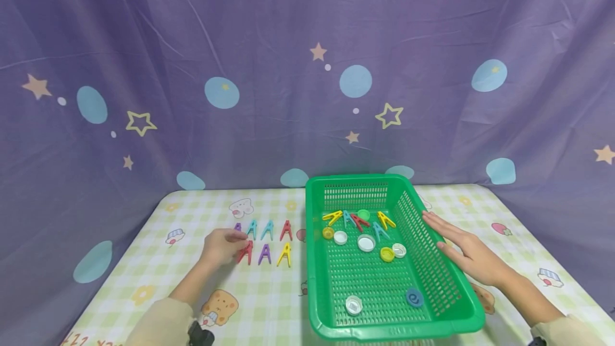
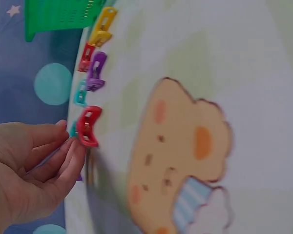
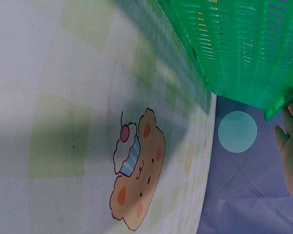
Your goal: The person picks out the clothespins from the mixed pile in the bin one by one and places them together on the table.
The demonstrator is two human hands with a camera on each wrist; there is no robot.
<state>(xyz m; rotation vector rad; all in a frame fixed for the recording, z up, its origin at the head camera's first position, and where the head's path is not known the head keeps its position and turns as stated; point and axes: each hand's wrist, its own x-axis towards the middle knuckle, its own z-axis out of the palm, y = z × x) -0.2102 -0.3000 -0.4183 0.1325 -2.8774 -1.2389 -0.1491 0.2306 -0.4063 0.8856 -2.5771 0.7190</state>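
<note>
In the head view, my left hand (image 1: 223, 247) is at the left end of the front row of clothespins, its fingertips pinching a red clothespin (image 1: 245, 253). From the left wrist, the same red clothespin (image 2: 89, 126) shows right at the fingertips of the left hand (image 2: 44, 165). Beside it are a purple clothespin (image 1: 265, 254) and a yellow one (image 1: 284, 254). Behind them runs another row of purple, teal and red clothespins. My right hand (image 1: 473, 258) rests with straight fingers against the right rim of a green basket (image 1: 314, 282).
Inside the basket lie yellow, blue and red clothespins, white bottle caps (image 1: 366, 243), yellow caps (image 1: 387, 254), a green cap (image 1: 363, 215) and a blue cap (image 1: 414, 297). A checked cloth (image 1: 269, 303) with cartoon prints covers the table. Behind hangs a purple curtain (image 1: 269, 31).
</note>
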